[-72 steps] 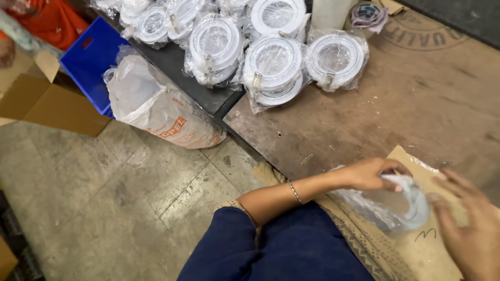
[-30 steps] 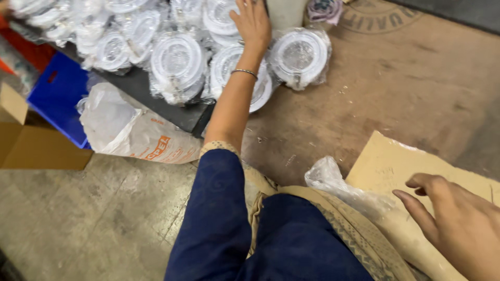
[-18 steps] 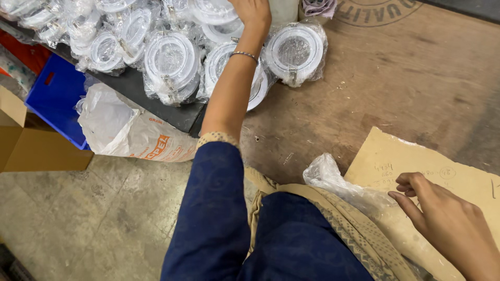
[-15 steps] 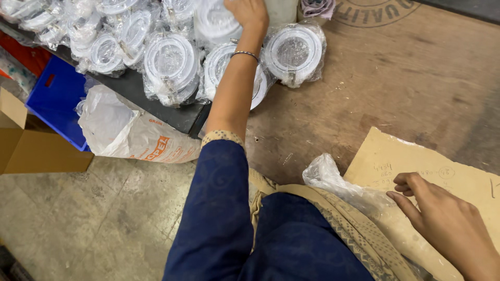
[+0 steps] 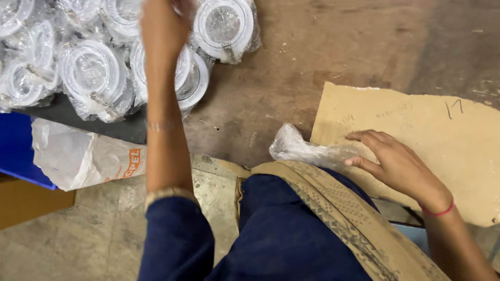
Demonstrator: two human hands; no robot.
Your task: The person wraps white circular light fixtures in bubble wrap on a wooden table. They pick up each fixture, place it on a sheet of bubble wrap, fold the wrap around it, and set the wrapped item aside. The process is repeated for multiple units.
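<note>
My left hand (image 5: 165, 23) is stretched far forward into a pile of round white rings, each wrapped in clear plastic (image 5: 91, 73). The hand is blurred and its fingers run off the top edge, next to one wrapped ring (image 5: 224, 26). My right hand (image 5: 398, 164) lies flat on a brown cardboard sheet (image 5: 427, 117) with fingers spread. Its thumb and forefinger touch a crumpled, empty-looking clear plastic bag (image 5: 302, 151) at the table's near edge.
The worn wooden table (image 5: 323, 52) carries the cardboard and part of the pile. A dark board (image 5: 67, 112) lies under the left rings. On the floor to the left are a white sack (image 5: 78, 156), a blue crate (image 5: 15, 151) and a cardboard box (image 5: 26, 208).
My left arm went from the bag near my lap out to the pile of wrapped rings and stays there. My right hand slid left to the plastic bag.
</note>
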